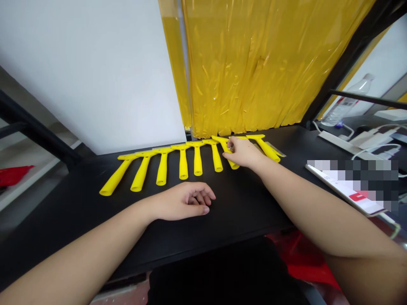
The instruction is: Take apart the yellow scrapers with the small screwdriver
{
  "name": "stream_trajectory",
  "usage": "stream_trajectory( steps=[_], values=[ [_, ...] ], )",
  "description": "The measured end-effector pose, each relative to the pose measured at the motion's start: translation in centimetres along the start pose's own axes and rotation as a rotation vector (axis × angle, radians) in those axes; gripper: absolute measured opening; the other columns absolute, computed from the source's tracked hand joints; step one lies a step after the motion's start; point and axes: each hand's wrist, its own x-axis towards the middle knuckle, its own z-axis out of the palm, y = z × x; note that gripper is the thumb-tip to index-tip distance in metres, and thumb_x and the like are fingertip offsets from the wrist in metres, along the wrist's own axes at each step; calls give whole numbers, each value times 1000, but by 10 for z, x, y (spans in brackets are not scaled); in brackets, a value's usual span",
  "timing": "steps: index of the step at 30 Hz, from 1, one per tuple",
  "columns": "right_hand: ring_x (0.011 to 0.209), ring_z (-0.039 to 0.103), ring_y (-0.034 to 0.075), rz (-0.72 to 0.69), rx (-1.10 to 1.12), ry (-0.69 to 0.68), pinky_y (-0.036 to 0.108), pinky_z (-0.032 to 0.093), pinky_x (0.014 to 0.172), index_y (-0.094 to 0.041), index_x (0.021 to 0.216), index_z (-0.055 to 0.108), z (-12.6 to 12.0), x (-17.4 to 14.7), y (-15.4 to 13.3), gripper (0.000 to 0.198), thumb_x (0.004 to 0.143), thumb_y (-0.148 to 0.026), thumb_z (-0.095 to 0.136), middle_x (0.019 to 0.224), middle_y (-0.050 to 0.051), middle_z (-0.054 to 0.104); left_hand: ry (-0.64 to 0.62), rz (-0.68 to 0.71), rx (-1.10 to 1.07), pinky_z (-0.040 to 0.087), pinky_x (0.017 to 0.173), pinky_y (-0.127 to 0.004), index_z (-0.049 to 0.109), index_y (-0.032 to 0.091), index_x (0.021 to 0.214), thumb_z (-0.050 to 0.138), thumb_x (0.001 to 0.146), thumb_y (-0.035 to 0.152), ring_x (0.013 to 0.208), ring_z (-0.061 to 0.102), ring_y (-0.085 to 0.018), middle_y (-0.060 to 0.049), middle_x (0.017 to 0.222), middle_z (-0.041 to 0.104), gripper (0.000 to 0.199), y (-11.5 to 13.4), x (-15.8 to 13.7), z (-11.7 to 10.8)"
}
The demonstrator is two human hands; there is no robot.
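Yellow squeegees lie in a row along the back of the black table (248, 203), heads to the rear and hollow handles pointing at me. My right hand (243, 151) is closed on one yellow squeegee (234, 165) toward the right of the row, fingers around its neck; part of it is hidden by the hand. Just beyond it, another squeegee (269, 150) shows a clear blade edge. My left hand (186, 201) hovers over the table in front of the row, fingers loosely curled and apart, holding nothing. At the far left lies a squeegee (116, 178) angled outward.
A white panel (95, 76) and a yellow plastic curtain (254, 72) stand behind the table. To the right are a phone or tablet (346, 190), a white power strip (340, 142) with cables and a water bottle (348, 101). Black metal posts flank both sides.
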Motion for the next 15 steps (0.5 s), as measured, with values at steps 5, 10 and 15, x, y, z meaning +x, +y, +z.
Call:
stream_trajectory(
  steps=[5,10,15],
  values=[
    [70,55,17,-173,466,48,30,43,67,-25,99,53,-5,-9,5,24,85,-34,71,77,-5,57,34,25,-202,63,84,-36,68,18,122,80,95,37,90,74,-18,-4,101,70,35,-6,4,2],
    [63,47,13,-432,562,25,28,39,62,-25,101,48,-9,-38,-19,27,85,-30,69,79,-6,53,329,49,-586,63,97,-43,58,23,139,83,94,47,104,77,-22,-7,121,68,57,-4,9,6],
    [65,47,13,-661,431,-45,28,36,64,-24,95,44,-5,-71,-52,27,85,-23,69,79,-6,52,441,135,-709,63,93,-39,60,21,117,82,95,47,100,74,-18,-4,115,70,41,-4,13,6]
  ],
)
